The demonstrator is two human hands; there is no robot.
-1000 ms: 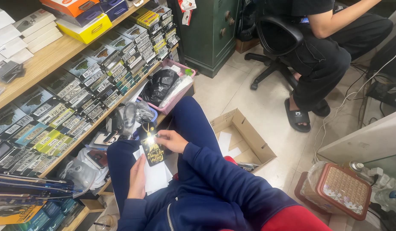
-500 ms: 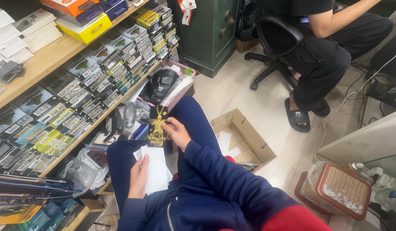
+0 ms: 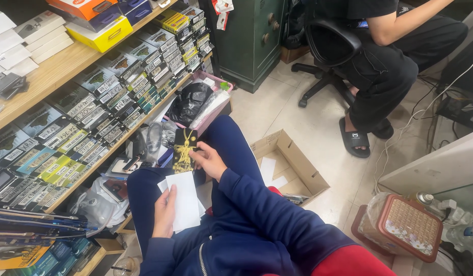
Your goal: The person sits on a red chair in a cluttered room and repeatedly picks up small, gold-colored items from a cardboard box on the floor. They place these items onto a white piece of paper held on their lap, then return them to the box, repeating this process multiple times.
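Observation:
My right hand (image 3: 210, 161) holds a flat black case with a gold figure printed on it (image 3: 183, 149), upright above my knee. My left hand (image 3: 165, 211) holds a few white paper sheets (image 3: 185, 200) against my lap. I sit in dark blue trousers and a blue jacket, facing shelves. A pile of clear plastic wrappers and small items (image 3: 144, 147) lies on the low shelf just beyond the case.
Wooden shelves (image 3: 62, 66) at the left carry rows of small boxed packages. A pink basket (image 3: 214, 110) holds a black bag. An open cardboard box (image 3: 292, 166) lies on the tiled floor at my right. Another person sits on an office chair (image 3: 333, 48). A small stool (image 3: 402, 225) stands at lower right.
My right hand has lifted the black and gold case up and away from my lap toward the shelf. The left hand has stayed on the white sheets.

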